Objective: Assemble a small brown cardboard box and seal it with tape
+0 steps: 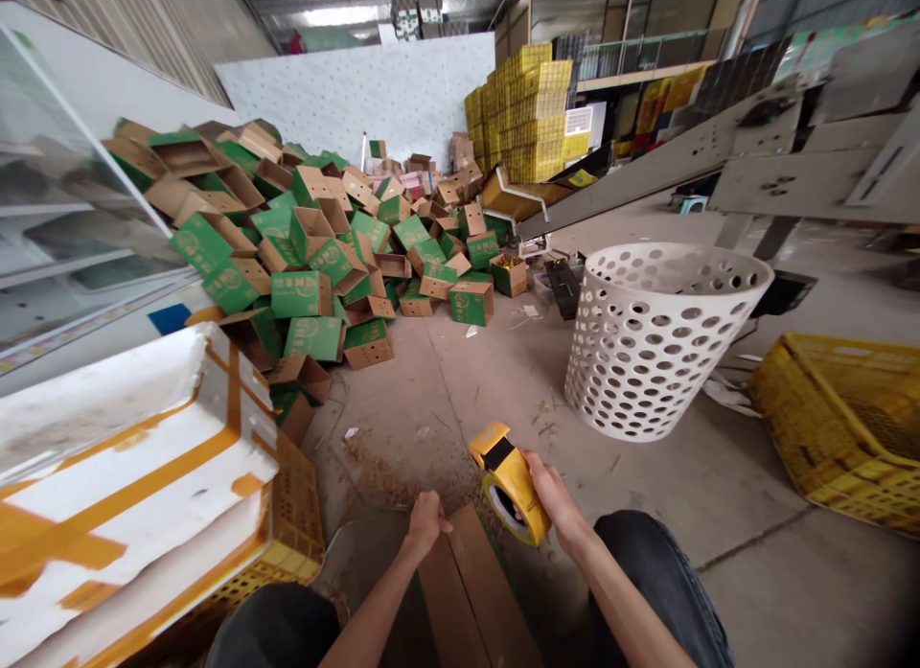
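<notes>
Brown rectangular cardboard box point(454, 601) between the dark-trousered knees point(651, 572), flaps folded together, no tape visible along the seam; right hand's point(552, 495) fingers wrapped around yellow handheld tape dispenser point(514, 472), left hand's point(429, 518) curled at far edge, grip unclear.

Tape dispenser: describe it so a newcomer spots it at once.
Find the tall white basket with round holes. Below and left of it in the picture, the right hand grips the tape dispenser. Unlike the yellow crates, it is small and hand-held, with a round opening.
</notes>
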